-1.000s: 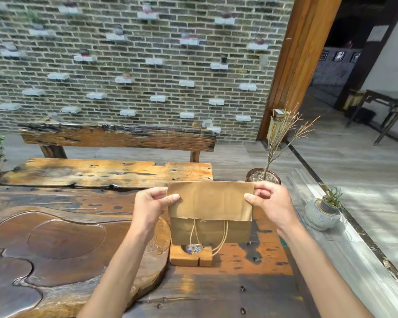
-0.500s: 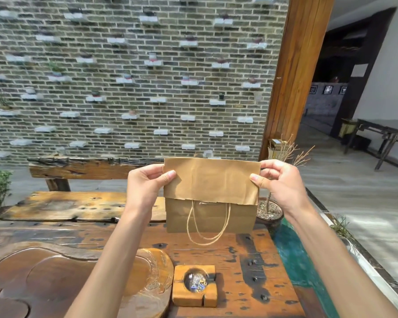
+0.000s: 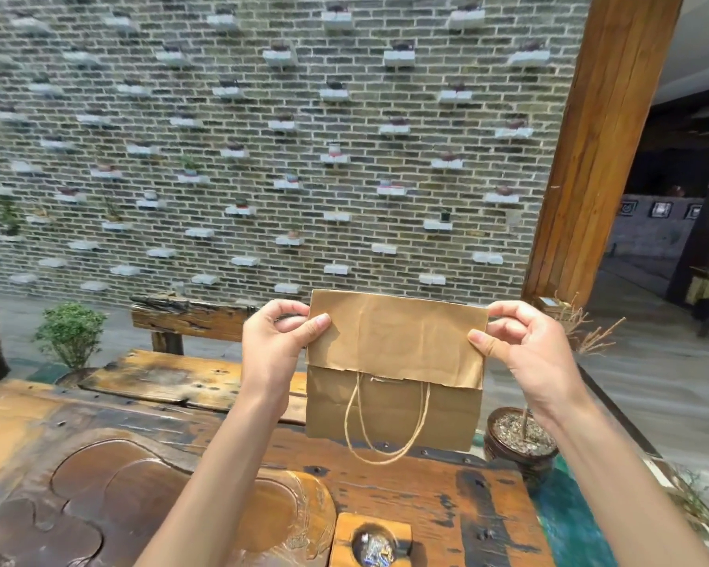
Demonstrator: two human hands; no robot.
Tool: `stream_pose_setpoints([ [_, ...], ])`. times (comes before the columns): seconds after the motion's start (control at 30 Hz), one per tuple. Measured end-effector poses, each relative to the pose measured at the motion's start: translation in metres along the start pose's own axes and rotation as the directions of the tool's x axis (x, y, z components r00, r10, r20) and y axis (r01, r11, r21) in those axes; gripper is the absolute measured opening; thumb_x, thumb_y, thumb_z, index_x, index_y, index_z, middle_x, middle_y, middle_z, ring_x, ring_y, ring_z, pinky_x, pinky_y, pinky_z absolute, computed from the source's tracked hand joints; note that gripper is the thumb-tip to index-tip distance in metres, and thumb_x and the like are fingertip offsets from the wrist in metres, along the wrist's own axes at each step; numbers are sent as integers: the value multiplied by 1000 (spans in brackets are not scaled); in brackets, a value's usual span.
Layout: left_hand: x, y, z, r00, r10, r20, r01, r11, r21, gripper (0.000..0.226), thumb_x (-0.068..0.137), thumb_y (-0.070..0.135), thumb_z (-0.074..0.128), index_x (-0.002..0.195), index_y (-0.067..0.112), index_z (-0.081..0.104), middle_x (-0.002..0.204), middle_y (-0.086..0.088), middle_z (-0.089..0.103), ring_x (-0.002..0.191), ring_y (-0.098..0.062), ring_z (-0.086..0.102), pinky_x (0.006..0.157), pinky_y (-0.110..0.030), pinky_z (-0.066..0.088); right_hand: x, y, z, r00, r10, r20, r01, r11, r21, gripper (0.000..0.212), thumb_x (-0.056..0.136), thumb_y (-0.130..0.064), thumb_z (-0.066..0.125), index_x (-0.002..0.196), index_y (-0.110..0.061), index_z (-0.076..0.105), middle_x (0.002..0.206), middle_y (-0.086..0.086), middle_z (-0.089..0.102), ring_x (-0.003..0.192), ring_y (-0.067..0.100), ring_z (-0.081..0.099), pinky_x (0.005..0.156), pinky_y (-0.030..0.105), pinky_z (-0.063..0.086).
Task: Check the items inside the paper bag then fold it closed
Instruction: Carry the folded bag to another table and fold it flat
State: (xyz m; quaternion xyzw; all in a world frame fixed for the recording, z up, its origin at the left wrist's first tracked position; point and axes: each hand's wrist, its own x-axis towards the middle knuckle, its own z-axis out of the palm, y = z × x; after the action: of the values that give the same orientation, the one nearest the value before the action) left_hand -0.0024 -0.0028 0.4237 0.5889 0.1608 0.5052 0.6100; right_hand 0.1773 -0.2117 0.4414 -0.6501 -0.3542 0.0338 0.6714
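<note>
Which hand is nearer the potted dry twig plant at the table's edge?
Right. The right hand pinches the paper bag's right edge, directly above the plant pot. The left hand grips the bag's opposite edge, the whole bag between.

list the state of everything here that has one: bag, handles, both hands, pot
paper bag: held up off the table, top flap folded down over the front
twine handles: hanging loose below the flap
left hand: pinching the bag's upper left corner
right hand: pinching the bag's upper right corner
plant pot: upright on the table edge, holds a bare dry stem
wooden block: flat on the table, something shiny in its hollow
</note>
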Motion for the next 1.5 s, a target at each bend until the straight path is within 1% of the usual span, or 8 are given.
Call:
stream_pose_setpoints([
  [0.1,-12,7,-12,997,21,-76,-20,1000,22,18,72,3,80,80,9,65,68,-6,76,67,-17,73,66,-25,58,-1,-3,11,997,-2,71,0,999,38,29,78,4,76,96,-16,63,82,13,69,78,25,67,81,34,53],
  [0.5,-69,41,-103,895,50,-443,-27,998,59,26,77,10,78,101,1,75,97,-15,77,88,-22,72,87,-38,56,-17,-10,109,935,3,354,-65,984,164,31,77,-1,79,92,-24,65,77,2,69,82,26,68,90,49,50],
  [0.6,-79,54,-132,882,58,-467,-38,998,52,16,81,7,73,96,1,76,92,-14,77,82,-18,71,76,-30,58,-25,-18,145,915,-17,403,-71,977,202,30,79,3,76,93,-21,64,64,-6,68,70,12,67,82,40,53],
  [0.77,-86,75,-186,849,119,-514,-73,991,110,9,88,-1,63,91,-2,72,65,3,75,59,-1,67,55,-12,52,-39,-33,213,879,-34,475,-86,970,227,27,79,2,77,99,-12,67,86,13,70,83,22,67,85,38,53],
  [0.97,-82,97,-288,802,188,-566,-51,967,250,9,85,5,69,90,1,75,75,-2,77,67,-5,68,61,-13,53,-55,-48,315,827,-58,559,-88,969,230,24,79,4,76,102,0,69,95,15,75,82,18,69,74,24,53],
  [1.23,-76,132,-412,757,249,-605,-19,932,361,14,84,10,70,93,0,76,88,-13,76,71,-8,67,66,-16,54,-87,-72,446,751,-164,640,-40,955,292,17,84,2,72,98,-6,68,96,22,72,83,18,69,83,41,57],
  [1.37,-78,149,-464,730,266,-629,-18,928,371,15,85,10,70,95,0,76,91,-14,77,76,-12,68,71,-21,56,-103,-83,505,710,-196,677,-58,941,333,17,84,5,70,97,-5,67,91,21,69,77,11,68,72,27,58],
  [1.5,-78,155,-508,697,291,-655,-37,927,372,16,85,7,69,96,-4,74,87,-13,76,74,-11,68,67,-17,56,-112,-89,559,667,-220,712,-75,931,358,18,83,7,69,95,-7,66,81,16,66,80,18,66,76,36,57],
])
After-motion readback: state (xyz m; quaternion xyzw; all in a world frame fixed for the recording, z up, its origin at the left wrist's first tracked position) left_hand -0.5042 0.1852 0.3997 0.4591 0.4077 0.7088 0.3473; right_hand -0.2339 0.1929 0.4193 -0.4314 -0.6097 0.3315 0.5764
